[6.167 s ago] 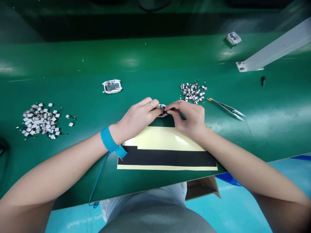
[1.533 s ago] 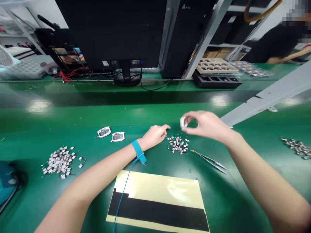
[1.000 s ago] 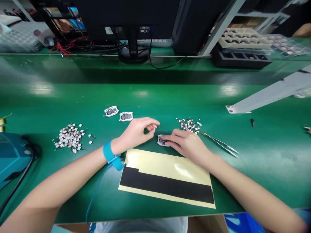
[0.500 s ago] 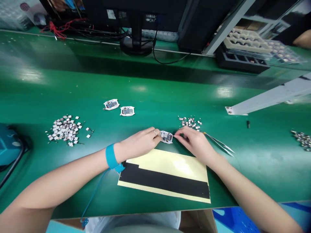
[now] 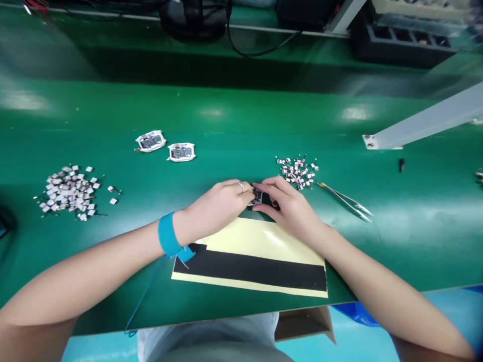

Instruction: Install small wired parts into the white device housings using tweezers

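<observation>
A small white watch case with a circuit board inside [image 5: 257, 196] is between my two hands, mostly covered by fingers. My left hand [image 5: 222, 203], with a ring and a teal wrist strap [image 5: 169, 236], is closed at its left side, fingertips over the board. My right hand [image 5: 289, 201] grips its right side, index finger at the far edge and thumb at the near edge. Two similar white watch cases with boards, one [image 5: 151, 141] and another [image 5: 181, 152], lie farther back on the left. Below the hands is a yellow sheet with a black strip [image 5: 260, 269].
A pile of small silvery parts [image 5: 70, 191] lies left, a smaller pile [image 5: 297, 171] just beyond my right hand. Tweezers [image 5: 347, 201] rest to the right. A white metal post [image 5: 422, 118] and a black compartment tray [image 5: 396, 42] stand at the back right on the green bench [image 5: 226, 113].
My right hand has moved from beside the case's right end to gripping its edges. My left fingers now cover more of the case. The view has tilted down.
</observation>
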A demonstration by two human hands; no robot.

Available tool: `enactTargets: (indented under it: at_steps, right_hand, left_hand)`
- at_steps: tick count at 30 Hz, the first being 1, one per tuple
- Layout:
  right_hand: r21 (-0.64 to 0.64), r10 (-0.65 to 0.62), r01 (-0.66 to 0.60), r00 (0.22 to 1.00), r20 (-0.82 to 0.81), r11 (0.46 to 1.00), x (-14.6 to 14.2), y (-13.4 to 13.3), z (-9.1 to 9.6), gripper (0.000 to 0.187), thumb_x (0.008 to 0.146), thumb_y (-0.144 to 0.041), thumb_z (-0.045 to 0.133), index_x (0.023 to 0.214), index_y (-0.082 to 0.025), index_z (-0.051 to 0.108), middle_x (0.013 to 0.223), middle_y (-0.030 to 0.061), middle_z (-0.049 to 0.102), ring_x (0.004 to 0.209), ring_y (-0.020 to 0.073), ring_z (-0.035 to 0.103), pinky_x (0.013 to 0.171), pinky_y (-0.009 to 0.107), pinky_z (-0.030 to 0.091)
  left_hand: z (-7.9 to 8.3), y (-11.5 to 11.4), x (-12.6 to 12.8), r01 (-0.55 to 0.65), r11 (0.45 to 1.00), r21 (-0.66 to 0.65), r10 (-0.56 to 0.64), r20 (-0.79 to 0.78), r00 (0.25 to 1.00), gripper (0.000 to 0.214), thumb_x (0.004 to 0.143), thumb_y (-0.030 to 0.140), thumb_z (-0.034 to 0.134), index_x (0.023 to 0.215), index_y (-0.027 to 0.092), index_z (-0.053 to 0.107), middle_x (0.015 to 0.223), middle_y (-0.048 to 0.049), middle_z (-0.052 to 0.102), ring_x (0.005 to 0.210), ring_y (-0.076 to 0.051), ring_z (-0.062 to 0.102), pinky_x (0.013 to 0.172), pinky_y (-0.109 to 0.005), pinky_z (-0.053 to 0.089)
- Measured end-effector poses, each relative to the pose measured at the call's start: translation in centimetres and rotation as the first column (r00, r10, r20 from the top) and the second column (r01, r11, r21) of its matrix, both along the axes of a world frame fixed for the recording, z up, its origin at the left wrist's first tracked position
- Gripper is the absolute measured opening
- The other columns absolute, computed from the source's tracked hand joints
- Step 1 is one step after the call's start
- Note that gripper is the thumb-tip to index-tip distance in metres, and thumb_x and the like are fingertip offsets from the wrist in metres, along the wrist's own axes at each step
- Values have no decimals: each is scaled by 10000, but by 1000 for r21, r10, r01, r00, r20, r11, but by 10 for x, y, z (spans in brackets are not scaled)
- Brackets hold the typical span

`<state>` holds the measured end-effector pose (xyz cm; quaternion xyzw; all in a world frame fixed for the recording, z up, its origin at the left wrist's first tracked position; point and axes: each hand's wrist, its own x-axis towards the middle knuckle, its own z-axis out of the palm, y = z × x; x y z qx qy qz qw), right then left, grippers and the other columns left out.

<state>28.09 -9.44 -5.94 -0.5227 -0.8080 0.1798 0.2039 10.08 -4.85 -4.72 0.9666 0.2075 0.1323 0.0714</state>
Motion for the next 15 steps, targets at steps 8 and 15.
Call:
enactTargets:
  at_steps: [8, 15]
  right_hand:
    - [19, 14, -14, 1000, 11, 1000, 3, 1, -1, 369, 801, -334, 522, 1093, -109, 517, 998, 103, 519, 741, 154, 557, 649, 295, 497]
    - [9, 28, -28, 999, 36, 1000, 3, 3, -2, 387, 810, -309, 512, 1132, -94, 501, 1026, 115, 503, 741, 164, 558, 642, 304, 487]
  left_hand:
    - [3, 4, 3, 0, 999, -34, -2, -62, 998, 225, 858, 163, 402, 837, 177, 626, 883, -31, 628, 789, -163, 572, 691, -273, 462]
    - [3, -2, 3, -26, 992, 120, 31, -38, 999, 287, 862, 147, 349, 796, 151, 628, 813, -38, 614, 741, -170, 566, 652, -271, 467]
